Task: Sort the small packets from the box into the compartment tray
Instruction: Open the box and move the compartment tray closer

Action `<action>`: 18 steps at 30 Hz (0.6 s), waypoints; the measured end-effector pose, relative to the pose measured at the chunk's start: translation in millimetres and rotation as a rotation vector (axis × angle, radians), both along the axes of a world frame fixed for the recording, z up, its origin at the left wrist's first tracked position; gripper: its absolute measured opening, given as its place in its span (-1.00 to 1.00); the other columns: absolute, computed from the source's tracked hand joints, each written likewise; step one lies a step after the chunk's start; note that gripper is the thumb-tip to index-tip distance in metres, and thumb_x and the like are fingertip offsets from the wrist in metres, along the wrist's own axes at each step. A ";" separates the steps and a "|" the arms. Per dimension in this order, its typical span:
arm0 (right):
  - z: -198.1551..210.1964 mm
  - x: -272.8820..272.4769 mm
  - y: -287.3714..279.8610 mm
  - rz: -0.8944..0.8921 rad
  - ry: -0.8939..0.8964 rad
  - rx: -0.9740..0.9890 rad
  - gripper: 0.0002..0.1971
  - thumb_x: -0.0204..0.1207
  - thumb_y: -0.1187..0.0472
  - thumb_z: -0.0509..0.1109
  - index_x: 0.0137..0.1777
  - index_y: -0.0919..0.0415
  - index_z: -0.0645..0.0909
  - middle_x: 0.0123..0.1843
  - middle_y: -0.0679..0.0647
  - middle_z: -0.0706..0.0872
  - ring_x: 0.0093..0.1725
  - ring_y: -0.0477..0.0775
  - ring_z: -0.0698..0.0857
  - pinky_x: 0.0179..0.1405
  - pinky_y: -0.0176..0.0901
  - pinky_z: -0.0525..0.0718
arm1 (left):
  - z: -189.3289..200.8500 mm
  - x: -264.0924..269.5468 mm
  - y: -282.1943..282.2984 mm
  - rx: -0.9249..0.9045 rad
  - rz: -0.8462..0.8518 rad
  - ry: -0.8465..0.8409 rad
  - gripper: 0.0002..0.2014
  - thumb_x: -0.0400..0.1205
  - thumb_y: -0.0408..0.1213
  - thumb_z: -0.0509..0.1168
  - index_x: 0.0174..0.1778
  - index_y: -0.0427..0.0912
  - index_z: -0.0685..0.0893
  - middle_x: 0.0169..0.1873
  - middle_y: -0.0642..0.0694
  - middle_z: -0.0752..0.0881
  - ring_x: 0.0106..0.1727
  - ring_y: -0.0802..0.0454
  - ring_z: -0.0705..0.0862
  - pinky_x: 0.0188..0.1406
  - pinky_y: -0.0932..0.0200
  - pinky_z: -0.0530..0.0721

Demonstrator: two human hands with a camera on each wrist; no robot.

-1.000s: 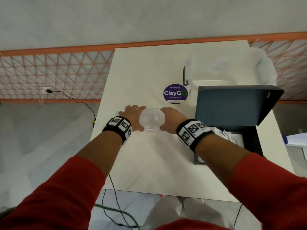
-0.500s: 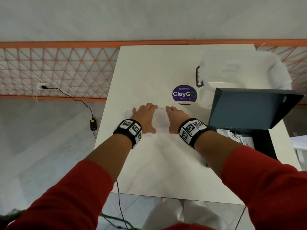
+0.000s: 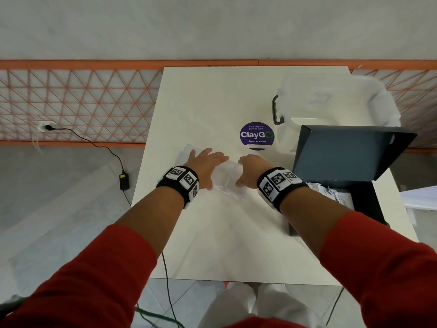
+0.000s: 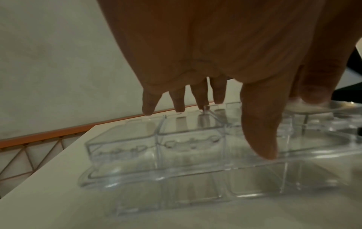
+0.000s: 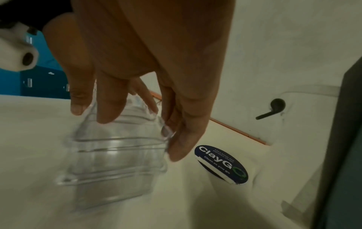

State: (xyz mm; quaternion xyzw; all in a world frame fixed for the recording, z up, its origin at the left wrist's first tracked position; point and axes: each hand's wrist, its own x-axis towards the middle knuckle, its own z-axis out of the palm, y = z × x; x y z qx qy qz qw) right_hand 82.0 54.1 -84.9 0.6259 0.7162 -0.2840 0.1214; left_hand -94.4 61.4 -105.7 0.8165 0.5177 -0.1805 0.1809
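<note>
A clear plastic compartment tray (image 3: 227,181) lies on the white table (image 3: 212,245), skewed so its right end sits nearer me. My left hand (image 3: 205,162) rests on its left part, fingers straight to the far rim and thumb on the near rim (image 4: 231,124). The tray's (image 4: 156,147) compartments hold nothing. My right hand (image 3: 250,169) grips the right end, fingers curled over the tray's (image 5: 113,162) edges (image 5: 127,128). At the right stands the dark box (image 3: 369,202) with its lid up, and white packets (image 3: 331,192) lie inside.
A clear lidded bin (image 3: 331,102) with a dark handle stands behind the box. A purple round sticker (image 3: 257,135) is on the table beyond the tray. On the floor to the left lie a cable and a power adapter (image 3: 123,181). An orange lattice railing (image 3: 82,102) runs behind the table.
My hands have come closer together on the tray, and the tray has turned, its right end swinging toward me. The view has shifted slightly left.
</note>
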 end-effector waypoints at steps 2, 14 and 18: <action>3.2 0.8 -4.3 -0.014 -0.021 -0.052 -0.50 0.52 0.09 0.54 0.41 0.25 0.57 0.34 0.15 0.65 0.31 0.17 0.64 0.13 -0.09 0.59 | -0.8 0.9 -2.7 0.040 -0.077 0.057 -0.11 0.51 -0.42 0.33 0.66 0.22 0.03 0.68 0.10 0.00 0.68 -0.10 -0.09 0.58 -0.27 0.01; 19.7 -32.6 -22.9 0.230 0.067 -0.091 -0.73 0.62 0.29 0.29 0.25 0.30 0.70 0.20 0.18 0.78 0.20 0.18 0.74 0.23 -0.09 0.67 | 5.3 -17.0 -51.8 0.133 0.618 -0.095 -0.27 0.51 0.26 0.28 0.48 -0.10 0.30 0.37 -0.16 0.34 0.33 -0.20 0.43 0.25 -0.16 0.53; 12.6 -20.5 8.2 0.050 0.179 0.104 -0.46 0.53 0.40 0.28 0.53 0.13 0.45 0.42 0.14 0.59 0.38 0.18 0.59 0.26 -0.07 0.58 | -3.2 -15.1 -69.6 0.086 0.523 -0.008 -0.10 0.35 0.22 0.48 0.49 -0.04 0.20 0.37 -0.14 0.25 0.33 -0.18 0.38 0.22 -0.12 0.55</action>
